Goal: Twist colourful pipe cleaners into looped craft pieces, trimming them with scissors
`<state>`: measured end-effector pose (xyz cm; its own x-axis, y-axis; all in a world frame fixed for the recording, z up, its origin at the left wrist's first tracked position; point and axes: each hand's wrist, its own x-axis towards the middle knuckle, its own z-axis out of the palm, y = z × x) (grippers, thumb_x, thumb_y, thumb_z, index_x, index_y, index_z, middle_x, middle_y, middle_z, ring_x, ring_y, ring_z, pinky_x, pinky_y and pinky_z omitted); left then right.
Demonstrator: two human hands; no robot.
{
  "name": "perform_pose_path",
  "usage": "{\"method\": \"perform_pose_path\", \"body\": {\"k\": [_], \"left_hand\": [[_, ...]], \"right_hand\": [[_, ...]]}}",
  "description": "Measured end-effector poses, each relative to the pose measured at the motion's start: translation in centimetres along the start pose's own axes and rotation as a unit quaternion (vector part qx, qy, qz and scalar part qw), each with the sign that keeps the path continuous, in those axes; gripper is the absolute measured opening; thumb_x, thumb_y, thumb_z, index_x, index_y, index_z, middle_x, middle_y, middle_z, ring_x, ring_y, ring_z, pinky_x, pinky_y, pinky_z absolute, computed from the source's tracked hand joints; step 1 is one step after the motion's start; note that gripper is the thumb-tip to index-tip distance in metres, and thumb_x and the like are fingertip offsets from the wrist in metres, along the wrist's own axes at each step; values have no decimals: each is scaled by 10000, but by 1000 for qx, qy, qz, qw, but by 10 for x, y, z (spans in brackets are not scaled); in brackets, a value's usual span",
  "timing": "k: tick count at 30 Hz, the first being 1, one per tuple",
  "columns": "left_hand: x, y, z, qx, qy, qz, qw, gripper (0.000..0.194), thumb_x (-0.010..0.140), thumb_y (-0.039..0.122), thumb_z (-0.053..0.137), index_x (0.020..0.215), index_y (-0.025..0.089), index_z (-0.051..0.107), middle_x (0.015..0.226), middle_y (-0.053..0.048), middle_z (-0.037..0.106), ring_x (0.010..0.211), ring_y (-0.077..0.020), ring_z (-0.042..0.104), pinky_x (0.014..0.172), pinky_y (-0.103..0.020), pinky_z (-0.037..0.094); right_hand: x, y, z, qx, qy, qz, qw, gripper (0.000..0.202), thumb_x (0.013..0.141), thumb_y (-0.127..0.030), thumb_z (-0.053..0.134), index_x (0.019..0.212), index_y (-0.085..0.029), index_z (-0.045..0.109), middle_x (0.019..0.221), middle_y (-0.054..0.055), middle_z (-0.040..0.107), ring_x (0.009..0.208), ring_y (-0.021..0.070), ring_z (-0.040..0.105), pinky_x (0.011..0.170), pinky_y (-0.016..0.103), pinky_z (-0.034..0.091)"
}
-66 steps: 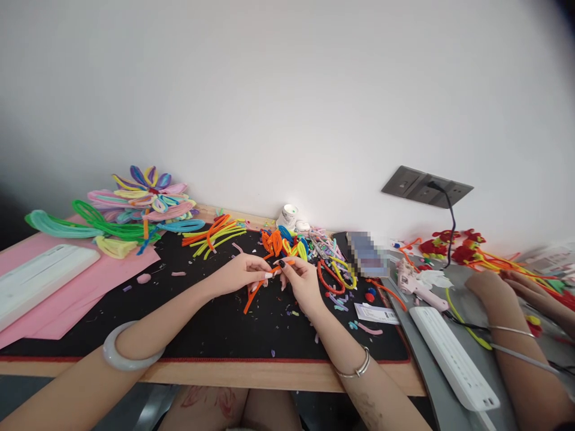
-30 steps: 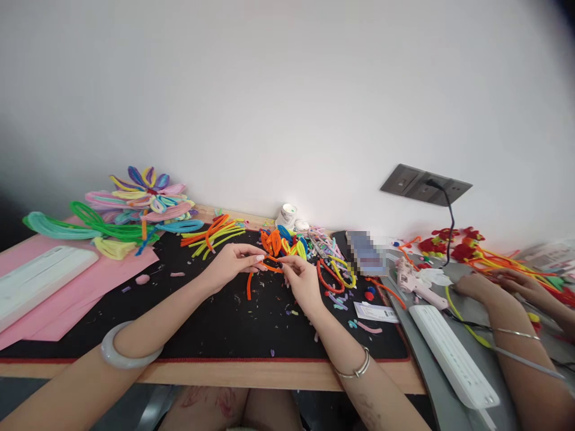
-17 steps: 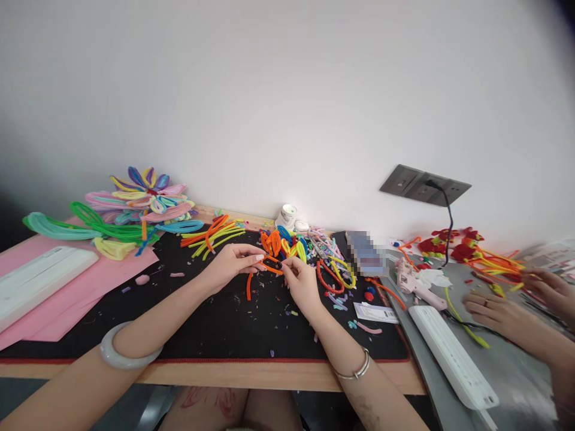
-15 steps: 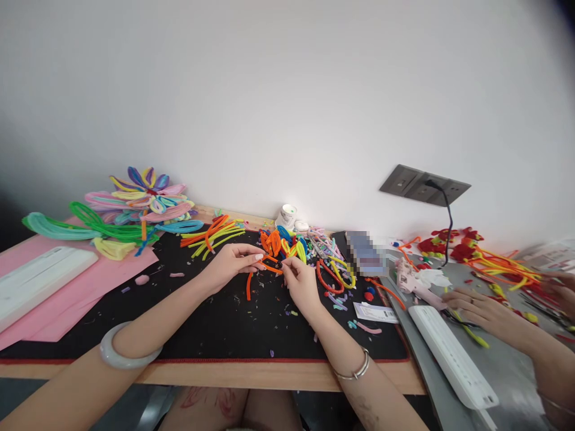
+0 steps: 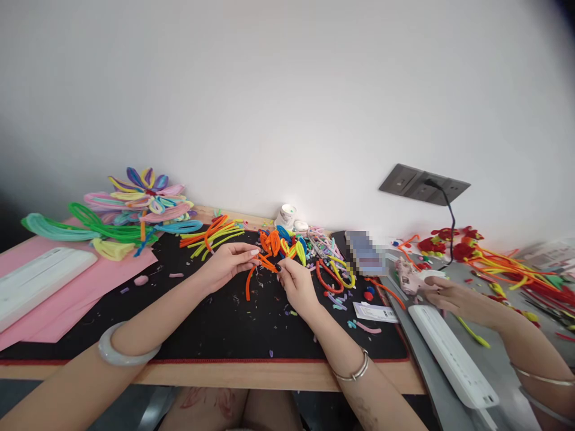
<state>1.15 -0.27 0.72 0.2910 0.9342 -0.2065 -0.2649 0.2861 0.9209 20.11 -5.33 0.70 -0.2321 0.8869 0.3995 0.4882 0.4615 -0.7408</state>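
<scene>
Between my hands is an orange pipe cleaner (image 5: 268,264), bent, with one end hanging down over the black mat. My left hand (image 5: 236,263) pinches its left part between thumb and fingers. At its right part, my right hand (image 5: 296,284) is closed with thumb and forefinger together. Just behind my hands lie looped orange pipe cleaners (image 5: 270,242) along with yellow and blue loops. A bundle of orange and yellow-green pipe cleaners (image 5: 213,236) rests beyond my left hand.
A black mat (image 5: 202,335) covers the table, scattered with fuzzy scraps. Pipe-cleaner flowers (image 5: 148,194) and a white case (image 5: 49,281) sit left on pink sheets. A paper cup (image 5: 286,216) stands by the wall. At right, a co-worker's hand (image 5: 467,299) touches a pink glue gun (image 5: 411,278).
The pipe cleaner's two strands have come closer together between my hands, which barely shift. The co-worker's hand has moved up and left onto the glue gun; their other hand has left view.
</scene>
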Motion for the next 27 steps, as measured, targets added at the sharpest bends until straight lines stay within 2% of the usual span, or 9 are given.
{"method": "perform_pose_path", "body": {"k": [5,9,14,19,27], "left_hand": [[-1,0,0,-8,-7,0,1000,132,690,171,710,815,148,676,749,-14,682,659,-77,644,602,-124,525],[-1,1,1,-6,-8,5,1000,146,684,188,716,817,149,673,751,-10,676,664,-78,644,609,-127,525],[-3,1,3,7,-20,7,1000,169,676,216,724,821,146,671,740,-14,678,680,-89,648,618,-137,523],[-3,-2,3,20,-25,11,999,184,680,237,720,835,154,666,754,-18,686,696,-98,654,634,-152,523],[-3,-1,3,26,-25,11,999,180,685,245,717,835,159,665,756,-15,688,706,-99,656,642,-152,521]], "right_hand": [[0,3,2,64,21,48,997,269,902,-321,350,780,-180,543,567,-18,489,472,102,447,489,222,365],[-1,6,4,131,43,81,987,294,904,-379,332,924,-183,549,704,16,573,451,89,463,446,215,381],[-1,8,5,97,32,76,992,164,828,-310,488,892,-181,567,672,4,580,481,99,492,470,212,409],[-2,6,5,53,33,70,996,160,838,-256,438,772,-180,562,633,4,596,465,97,486,468,214,400],[-1,4,5,80,56,61,993,156,817,-228,476,929,-188,578,681,9,601,485,107,519,507,233,445]]}}
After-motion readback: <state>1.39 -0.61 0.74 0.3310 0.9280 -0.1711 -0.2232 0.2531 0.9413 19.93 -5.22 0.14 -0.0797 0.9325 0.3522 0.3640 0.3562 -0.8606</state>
